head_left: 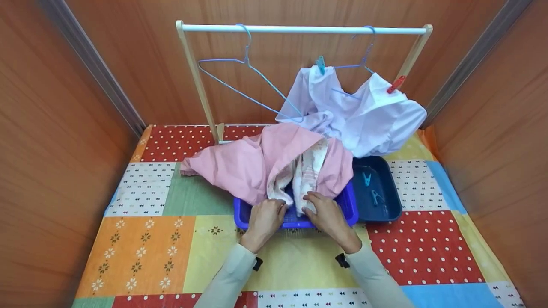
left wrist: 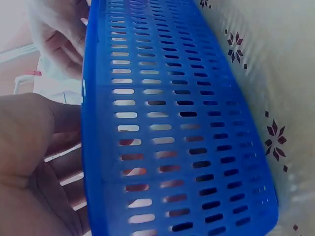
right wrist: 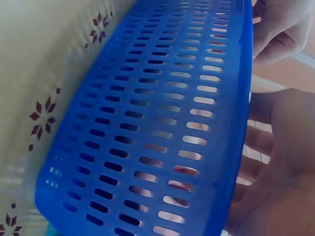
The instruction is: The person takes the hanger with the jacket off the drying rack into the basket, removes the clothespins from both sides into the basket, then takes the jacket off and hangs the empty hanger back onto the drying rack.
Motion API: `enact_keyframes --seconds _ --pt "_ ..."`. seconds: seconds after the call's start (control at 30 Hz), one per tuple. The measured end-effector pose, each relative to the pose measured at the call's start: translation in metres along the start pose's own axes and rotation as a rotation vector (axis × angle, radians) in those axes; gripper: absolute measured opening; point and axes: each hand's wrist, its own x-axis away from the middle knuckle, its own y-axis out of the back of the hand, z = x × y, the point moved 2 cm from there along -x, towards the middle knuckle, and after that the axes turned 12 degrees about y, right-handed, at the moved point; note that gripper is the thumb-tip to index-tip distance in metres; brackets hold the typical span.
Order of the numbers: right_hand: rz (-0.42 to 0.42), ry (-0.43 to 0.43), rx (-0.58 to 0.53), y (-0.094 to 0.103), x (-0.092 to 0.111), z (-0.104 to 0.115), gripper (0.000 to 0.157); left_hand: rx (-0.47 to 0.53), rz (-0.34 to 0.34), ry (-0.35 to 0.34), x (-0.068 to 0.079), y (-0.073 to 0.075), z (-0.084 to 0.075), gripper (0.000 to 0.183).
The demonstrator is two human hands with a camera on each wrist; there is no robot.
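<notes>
We see soft, fairly even light in the head view, its side walls (head_left: pixel 55 149) blurred; our wrist views look hazy, small glints dotting the basket (left wrist: pixel 172 121).

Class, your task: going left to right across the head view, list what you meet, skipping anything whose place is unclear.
Rack's left post → left hand → right hand → farther loose teal clothespin → nearer loose teal clothespin → red clothespin.
</notes>
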Motion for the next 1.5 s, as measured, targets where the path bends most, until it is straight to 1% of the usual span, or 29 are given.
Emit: enact_keyframes --seconds 0.07,0.17,0.27,0.4,0.57,0.63,0.73,0.87,1.0,1.17,1.27,1.37,1.5 --pt "-0.001 0.0 0.004 0.005 -0.001 0.001 0.025 0.013 -0.001 0.002 0.001 0.005 0.001 0.011" --pt "-0.051 0.006 -0.005 0.018 -0.006 0.0 0.023 0.048 -0.012 0.016 -0.001 0.017 0.005 0.014" --pt "-0.1 0.0 -0.012 0.033 -0.011 -0.005 0.021 0.086 -0.041 0.023 -0.006 0.029 0.014 0.015" --pt "-0.156 -0.023 -0.01 0.05 -0.017 -0.018 0.02 0.142 -0.112 0.044 -0.014 0.045 0.03 0.015" --pt "-0.22 -0.042 -0.012 0.063 -0.025 -0.04 0.021 0.227 -0.2 0.073 -0.028 0.062 0.052 0.017" --pt "-0.231 -0.058 -0.013 0.066 -0.029 -0.05 0.022 0.255 -0.222 0.085 -0.034 0.068 0.062 0.018" --pt "-0.239 -0.099 -0.004 0.071 -0.034 -0.064 0.023 0.277 -0.236 0.106 -0.045 0.074 0.079 0.021" --pt "-0.238 -0.135 0.022 0.076 -0.04 -0.081 0.025 0.281 -0.22 0.142 -0.059 0.081 0.104 0.027" --pt "-0.223 -0.159 0.04 0.08 -0.047 -0.096 0.028 0.269 -0.15 0.203 -0.072 0.084 0.129 0.033" --pt "-0.155 -0.2 0.052 0.078 -0.056 -0.114 0.032 0.235 -0.065 0.288 -0.085 0.086 0.162 0.042" --pt "-0.12 -0.231 0.042 0.076 -0.061 -0.122 0.035 0.247 -0.029 0.345 -0.09 0.085 0.182 0.048" --pt "-0.096 -0.266 0.022 0.072 -0.064 -0.128 0.038 0.268 -0.019 0.4 -0.095 0.082 0.199 0.053" --pt "-0.055 -0.322 0.008 0.066 -0.065 -0.134 0.043 0.282 -0.025 0.454 -0.102 0.077 0.218 0.058"
